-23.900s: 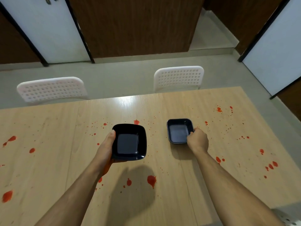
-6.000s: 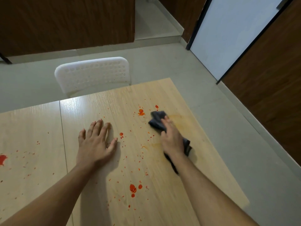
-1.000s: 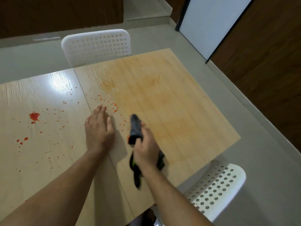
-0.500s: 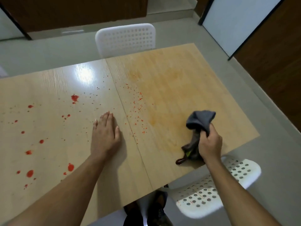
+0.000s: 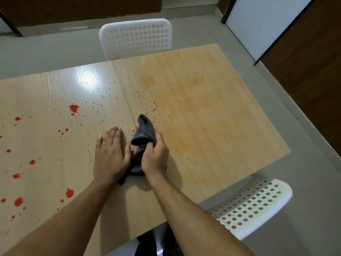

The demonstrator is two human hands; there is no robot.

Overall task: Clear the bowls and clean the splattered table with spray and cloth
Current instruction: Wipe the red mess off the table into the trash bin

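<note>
Cloth (image 5: pixel 145 131), dark grey and crumpled, sits bunched in the right hand (image 5: pixel 156 156) near the middle of the wooden table (image 5: pixel 212 122). That hand is closed around it, fingers curled over the fabric, with one folded end sticking up and away from the person and a darker tail trailing down toward the near edge, where it touches the tabletop between the two wrists. The left hand (image 5: pixel 110 154) lies flat and open on the table just beside the cloth, palm down, fingers together and pointing away, holding nothing; its thumb side touches or nearly touches the hanging part of the cloth.

Red splatters (image 5: pixel 73 109) cover the left half of the table, from large blobs near the left edge to fine specks around the seam that runs down the tabletop. A scatter of small red dots lies just beyond the cloth. The right half of the table carries a faint orange smear (image 5: pixel 184 84) and almost no red drops.

A white perforated chair (image 5: pixel 135 40) stands at the far side of the table, and a second white perforated chair (image 5: pixel 252 204) is at the near right corner. Grey floor surrounds the table, with dark wood panels and a white door beyond.
</note>
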